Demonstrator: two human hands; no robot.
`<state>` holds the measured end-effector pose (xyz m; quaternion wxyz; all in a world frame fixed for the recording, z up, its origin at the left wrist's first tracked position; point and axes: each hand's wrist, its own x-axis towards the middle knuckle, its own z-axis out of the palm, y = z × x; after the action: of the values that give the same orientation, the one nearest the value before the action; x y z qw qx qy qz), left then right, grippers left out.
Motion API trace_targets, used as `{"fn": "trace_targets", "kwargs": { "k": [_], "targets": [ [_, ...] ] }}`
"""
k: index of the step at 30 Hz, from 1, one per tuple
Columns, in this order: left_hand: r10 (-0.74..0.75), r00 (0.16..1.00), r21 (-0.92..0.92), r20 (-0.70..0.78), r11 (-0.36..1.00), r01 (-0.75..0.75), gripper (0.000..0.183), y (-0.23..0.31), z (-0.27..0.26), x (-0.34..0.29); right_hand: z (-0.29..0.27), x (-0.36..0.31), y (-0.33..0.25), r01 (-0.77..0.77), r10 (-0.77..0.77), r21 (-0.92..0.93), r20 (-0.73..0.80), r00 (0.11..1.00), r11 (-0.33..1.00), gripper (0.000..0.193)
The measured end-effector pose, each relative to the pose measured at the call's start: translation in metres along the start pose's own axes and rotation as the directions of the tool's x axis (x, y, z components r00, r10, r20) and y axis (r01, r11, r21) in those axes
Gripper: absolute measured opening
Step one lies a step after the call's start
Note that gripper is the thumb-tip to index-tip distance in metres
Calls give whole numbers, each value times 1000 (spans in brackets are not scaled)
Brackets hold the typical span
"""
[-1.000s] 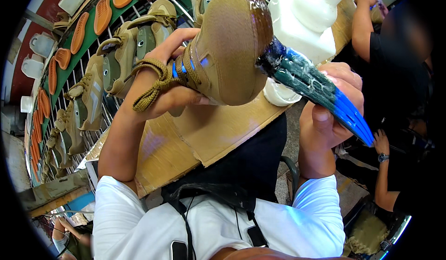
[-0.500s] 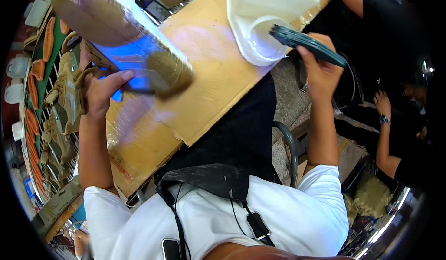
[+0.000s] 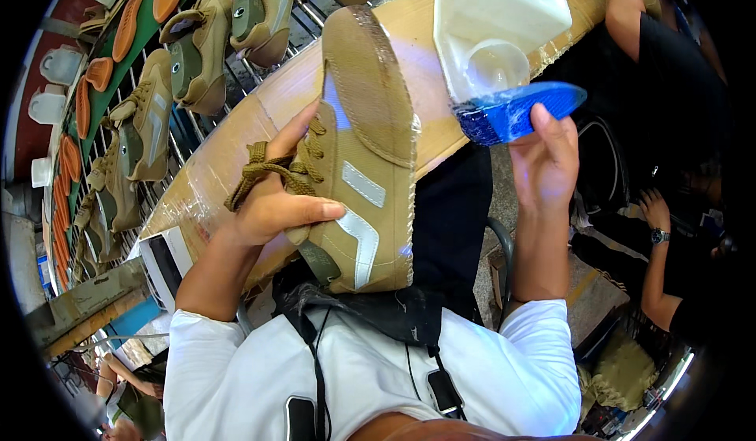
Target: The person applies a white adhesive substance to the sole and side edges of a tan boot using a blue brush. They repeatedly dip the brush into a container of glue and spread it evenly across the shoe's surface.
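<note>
In my left hand [image 3: 272, 209] is a tan lace-up sneaker [image 3: 378, 181] with pale side stripes. It is held with its side facing up, toe away from me, the thumb pressing near the stripes. The laces [image 3: 272, 169] hang by the fingers. To the right, my right hand [image 3: 551, 161] is closed round the handle of a brush [image 3: 524, 112]. The brush looks bright blue, its bristled end pointing left, just in front of a round cup [image 3: 498, 67] in a white plastic container [image 3: 504, 16].
A cardboard-topped bench [image 3: 213, 173] runs diagonally under the container. Along the left, a wire rack holds several tan sneakers [image 3: 150, 126] and orange soles [image 3: 126, 27]. At the right, another person's hand [image 3: 655, 209] wears a watch.
The sneaker has swung right and closer to me, turning to show its laced side. The brush has gone from dark green to blue and tilted. The view has shifted.
</note>
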<state>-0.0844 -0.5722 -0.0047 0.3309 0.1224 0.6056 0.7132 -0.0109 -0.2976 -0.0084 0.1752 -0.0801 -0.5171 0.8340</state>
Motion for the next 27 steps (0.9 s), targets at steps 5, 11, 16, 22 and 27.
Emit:
{"fn": "trace_targets", "kwargs": {
  "k": [5,11,16,22,27],
  "targets": [
    [78,994,19,76,997,-79,103,1,5,-8,46,18,-10,181,-185,38,165,969,983,20],
    [63,998,67,12,996,-63,106,6,5,-21,65,8,-17,399,-391,-139,84,917,906,22],
    [96,995,-32,20,995,-95,105,4,0,-19,67,-23,-15,348,-354,-192,6,935,917,27],
    [108,994,-72,33,992,-106,100,4,-11,-12,56,-39,-9,467,-420,-419,205,884,779,21],
    [74,997,-122,25,990,-71,95,12,-12,-10,51,-58,-2,468,-367,-468,296,882,749,16]
  ]
}}
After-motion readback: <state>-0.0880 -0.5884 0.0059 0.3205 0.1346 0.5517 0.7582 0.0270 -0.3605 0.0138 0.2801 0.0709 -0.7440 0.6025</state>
